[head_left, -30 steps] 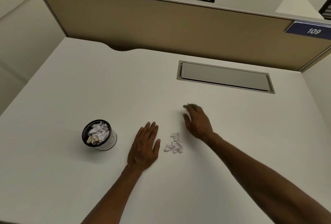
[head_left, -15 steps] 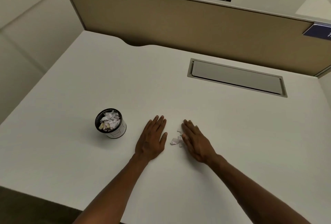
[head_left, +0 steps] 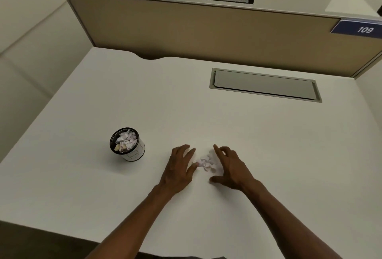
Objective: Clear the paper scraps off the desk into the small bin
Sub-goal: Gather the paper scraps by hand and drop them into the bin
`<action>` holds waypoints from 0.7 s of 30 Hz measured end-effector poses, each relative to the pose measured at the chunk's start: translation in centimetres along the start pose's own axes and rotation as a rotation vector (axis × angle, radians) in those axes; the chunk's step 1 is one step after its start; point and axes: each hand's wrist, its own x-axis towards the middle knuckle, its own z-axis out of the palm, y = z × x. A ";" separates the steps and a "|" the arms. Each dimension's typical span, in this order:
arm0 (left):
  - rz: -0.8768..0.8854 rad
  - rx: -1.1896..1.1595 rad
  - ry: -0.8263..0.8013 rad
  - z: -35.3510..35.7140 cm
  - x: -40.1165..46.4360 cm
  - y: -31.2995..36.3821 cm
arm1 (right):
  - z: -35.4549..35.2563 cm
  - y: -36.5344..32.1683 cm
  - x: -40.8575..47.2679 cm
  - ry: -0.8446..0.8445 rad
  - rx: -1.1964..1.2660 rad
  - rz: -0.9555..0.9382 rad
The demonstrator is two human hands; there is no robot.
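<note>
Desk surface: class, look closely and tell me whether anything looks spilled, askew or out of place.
Only the small heap of torn white paper scraps lies loose on the white desk, between the left hand and right hand. The small round black-rimmed bin stands upright, already heaped with scraps. Nothing looks damaged.

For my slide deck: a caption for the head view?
Both hands cup loose paper scraps beside a scrap-filled small bin.
</note>
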 end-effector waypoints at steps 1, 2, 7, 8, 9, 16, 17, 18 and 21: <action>-0.025 -0.036 -0.071 0.0 -0.4 0.3 | -0.3 0.0 0.3 -0.049 -0.045 -0.008; -0.058 -0.065 -0.140 0.2 -0.6 0.6 | -0.6 -0.1 0.7 -0.073 -0.072 -0.014; -0.185 -0.107 -0.245 0.4 0.6 2.0 | -0.8 -1.7 2.0 -0.080 -0.053 -0.068; -0.208 -0.117 -0.241 0.3 0.9 2.2 | -0.7 -2.1 2.1 -0.073 -0.037 -0.079; -0.238 -0.135 -0.229 0.3 1.2 2.4 | -0.5 -2.4 2.2 -0.061 -0.020 -0.088; -0.259 -0.104 -0.106 1.1 1.4 3.0 | 0.7 -4.3 2.0 0.062 0.101 -0.118; -0.262 -0.099 -0.089 1.2 1.3 3.0 | 0.9 -4.3 1.9 0.076 0.120 -0.112; -0.266 -0.093 -0.075 1.2 1.2 3.0 | 1.1 -4.4 1.9 0.090 0.143 -0.102; -0.280 -0.091 -0.038 1.2 1.3 3.1 | 1.3 -4.4 1.8 0.120 0.237 -0.056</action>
